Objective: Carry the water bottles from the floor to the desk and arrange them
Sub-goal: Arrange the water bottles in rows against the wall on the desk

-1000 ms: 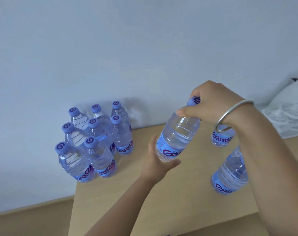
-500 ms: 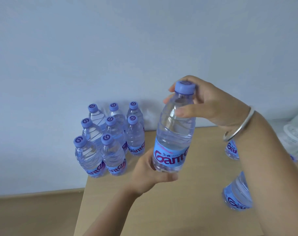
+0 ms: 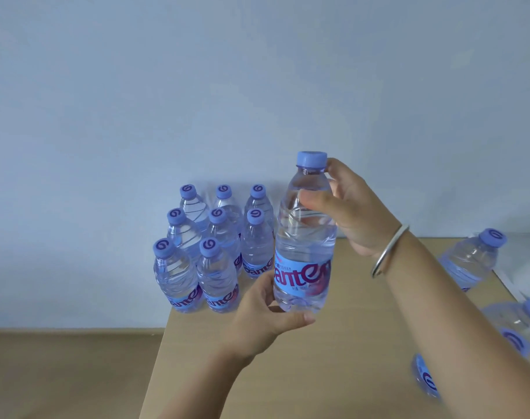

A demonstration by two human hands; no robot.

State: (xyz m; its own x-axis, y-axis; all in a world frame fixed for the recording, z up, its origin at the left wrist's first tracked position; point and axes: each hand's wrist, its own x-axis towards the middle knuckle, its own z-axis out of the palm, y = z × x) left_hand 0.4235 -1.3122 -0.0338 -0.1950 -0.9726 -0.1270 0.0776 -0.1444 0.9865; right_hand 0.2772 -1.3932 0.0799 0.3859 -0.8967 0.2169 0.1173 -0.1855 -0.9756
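Both hands are on one water bottle (image 3: 304, 237) in the middle of the frame, held upright just above the desk (image 3: 333, 373). The right hand (image 3: 353, 213) comes in from the lower right and wraps the bottle's shoulder, thumb across the front, fingers curled behind near the blue cap. The left hand (image 3: 266, 316) comes up from the bottom centre and cups the base, thumb lying under the bottom edge, fingers curled round the left side by the label. So both have a proper grip on it. There's a silver bangle (image 3: 389, 252) on the right wrist.

Left of the held bottle, at the back left corner of the desk against the wall (image 3: 197, 86), is a tidy cluster of eight bottles (image 3: 215, 246), all upright, packed in rows and touching.

Over at the right edge of the frame there are a few more loose bottles (image 3: 472, 258), partly cut off and blurry, one partly behind the right forearm. Can't tell how many exactly. Floor (image 3: 61, 373) shows at lower left.
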